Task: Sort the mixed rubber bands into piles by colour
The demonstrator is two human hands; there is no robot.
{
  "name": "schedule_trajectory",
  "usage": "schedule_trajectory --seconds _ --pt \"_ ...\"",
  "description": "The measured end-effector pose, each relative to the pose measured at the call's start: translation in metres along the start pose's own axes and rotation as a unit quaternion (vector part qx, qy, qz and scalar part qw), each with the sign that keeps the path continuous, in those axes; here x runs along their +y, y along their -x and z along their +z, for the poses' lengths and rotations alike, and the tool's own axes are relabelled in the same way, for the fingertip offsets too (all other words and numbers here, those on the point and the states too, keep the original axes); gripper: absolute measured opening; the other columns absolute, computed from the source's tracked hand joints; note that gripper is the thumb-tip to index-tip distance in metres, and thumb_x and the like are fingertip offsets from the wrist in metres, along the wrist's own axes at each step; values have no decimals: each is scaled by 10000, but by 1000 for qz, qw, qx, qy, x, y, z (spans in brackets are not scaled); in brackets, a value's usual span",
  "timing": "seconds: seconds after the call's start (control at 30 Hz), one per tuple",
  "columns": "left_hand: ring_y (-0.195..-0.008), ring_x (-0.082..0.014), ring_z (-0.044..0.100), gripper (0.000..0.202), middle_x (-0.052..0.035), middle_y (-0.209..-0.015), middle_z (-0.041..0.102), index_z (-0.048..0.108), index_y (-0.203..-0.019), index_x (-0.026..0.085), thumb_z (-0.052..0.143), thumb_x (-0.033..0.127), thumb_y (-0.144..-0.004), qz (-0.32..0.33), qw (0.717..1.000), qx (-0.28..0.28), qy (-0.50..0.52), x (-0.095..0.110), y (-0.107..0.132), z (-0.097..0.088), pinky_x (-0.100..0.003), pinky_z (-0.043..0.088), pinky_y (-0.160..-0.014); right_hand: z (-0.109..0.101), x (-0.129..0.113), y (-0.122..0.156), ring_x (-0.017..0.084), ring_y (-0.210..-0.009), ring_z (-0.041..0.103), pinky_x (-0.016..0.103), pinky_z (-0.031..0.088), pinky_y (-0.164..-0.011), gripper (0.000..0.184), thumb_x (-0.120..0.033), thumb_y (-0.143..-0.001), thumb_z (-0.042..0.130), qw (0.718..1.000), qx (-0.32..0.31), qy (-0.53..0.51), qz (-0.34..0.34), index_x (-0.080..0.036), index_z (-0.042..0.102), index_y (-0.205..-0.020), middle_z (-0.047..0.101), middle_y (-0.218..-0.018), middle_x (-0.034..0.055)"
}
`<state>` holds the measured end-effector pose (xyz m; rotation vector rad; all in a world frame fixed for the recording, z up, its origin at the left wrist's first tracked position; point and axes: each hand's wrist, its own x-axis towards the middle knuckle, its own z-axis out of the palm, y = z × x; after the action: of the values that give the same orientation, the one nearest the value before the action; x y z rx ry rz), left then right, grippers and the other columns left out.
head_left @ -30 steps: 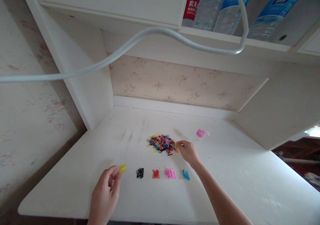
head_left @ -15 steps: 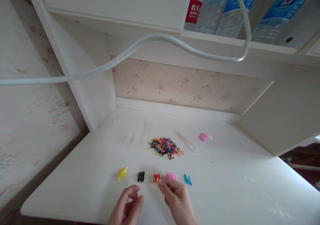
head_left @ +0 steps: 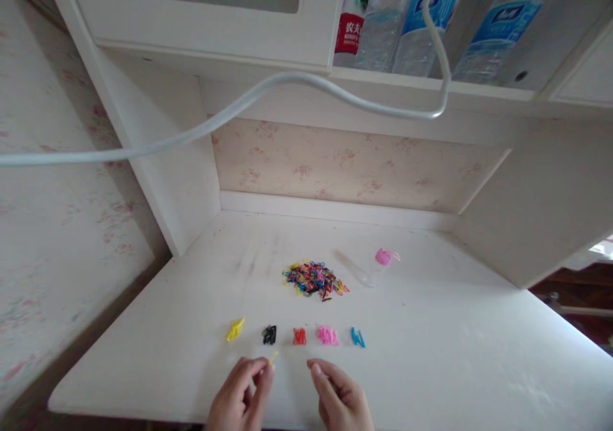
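Note:
My left hand is closed in a pinch at the front of the desk, with a small yellow rubber band sticking up from its fingertips. My right hand is pinched shut beside it; whatever lies between thumb and finger, if anything, is too small to make out. Beyond the hands runs a row of small groups of rubber bands: yellow bands, black bands, red bands, pink bands and blue bands. Behind the row lies a mixed pile of coloured rubber bands.
Right of the pile, a clear plastic container lies near a pink piece with a loop. The white desk meets a back panel and side walls. Overhead, a white cable crosses in front of shelved bottles.
The yellow rubber band has passed from my right hand to my left, whose fingers have closed on it. My right hand has drawn back from the red and pink bands. The view has shifted slightly.

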<state>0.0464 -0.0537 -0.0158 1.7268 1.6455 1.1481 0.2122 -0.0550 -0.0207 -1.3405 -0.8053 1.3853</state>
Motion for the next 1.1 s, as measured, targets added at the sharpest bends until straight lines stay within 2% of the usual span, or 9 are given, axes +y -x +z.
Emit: schedule_trajectory --seconds 0.1,0.2,0.33,0.43,0.53,0.73,0.87,0.97,1.1 --pt "-554 -103 554 294 -10 -748 637 616 -851 220 448 461 -861 25 993 51 -107 -15 -17 -24 -188 454 -563 -33 -10 -7 39 -406 195 191 106 -402 586 -644 -617 669 999 22 23 -5 -110 680 -858 230 -447 -92" --pt "-633 -116 608 273 -10 -840 658 611 -918 228 446 440 -865 -4 975 77 -210 -30 -29 -40 -199 437 -567 -68 -16 -14 61 -437 240 200 144 -410 580 -621 -626 674 994 89 53 -29 -112 685 -905 269 -462 -80" --pt "-678 -124 634 240 5 -926 661 605 -958 252 440 404 -873 -59 947 73 -306 -35 -36 -43 -216 405 -549 -105 -21 -22 89 -486 350 201 248 -423 586 -584 -626 691 979 170 103 -50 -119 686 -983 438 -514 -42" --pt "-669 -128 637 239 16 -955 659 608 -952 268 427 406 -878 -86 931 73 -346 -31 -39 -41 -229 379 -523 -120 -22 -28 112 -552 431 205 348 -482 587 -577 -628 690 968 207 127 -55 -132 686 -1011 578 -643 2" --pt "-663 -126 638 237 21 -969 658 612 -945 274 426 405 -879 -95 924 67 -365 -28 -40 -40 -232 365 -515 -126 -20 -31 124 -588 469 206 389 -521 582 -592 -635 674 968 210 133 -41 -147 688 -1011 633 -733 22" --pt "-743 -127 638 255 9 -973 663 625 -945 263 434 418 -876 -74 931 57 -352 -36 -42 -44 -213 395 -573 -123 -17 -29 134 -610 491 203 382 -510 574 -605 -644 656 964 200 172 -40 -151 695 -993 656 -773 30" --pt "-761 -131 635 255 -1 -965 661 624 -935 247 427 401 -884 -60 931 83 -351 -37 -41 -42 -214 402 -592 -120 -16 -25 126 -589 478 204 377 -503 574 -612 -651 644 963 199 172 -53 -146 696 -981 655 -767 28" --pt "-764 -129 633 253 0 -954 657 612 -961 245 416 390 -893 -38 936 90 -338 -27 -40 -34 -215 410 -608 -121 -14 -24 132 -630 498 202 397 -543 554 -613 -657 638 961 197 182 -62 -155 703 -962 665 -830 31" --pt "-777 -125 629 256 7 -977 653 614 -933 262 398 394 -899 6 952 25 -305 0 -51 -15 -213 423 -659 -123 -11 -25 142 -659 518 204 407 -559 555 -611 -660 636 961 194 189 -63 -158 705 -975 671 -868 33"
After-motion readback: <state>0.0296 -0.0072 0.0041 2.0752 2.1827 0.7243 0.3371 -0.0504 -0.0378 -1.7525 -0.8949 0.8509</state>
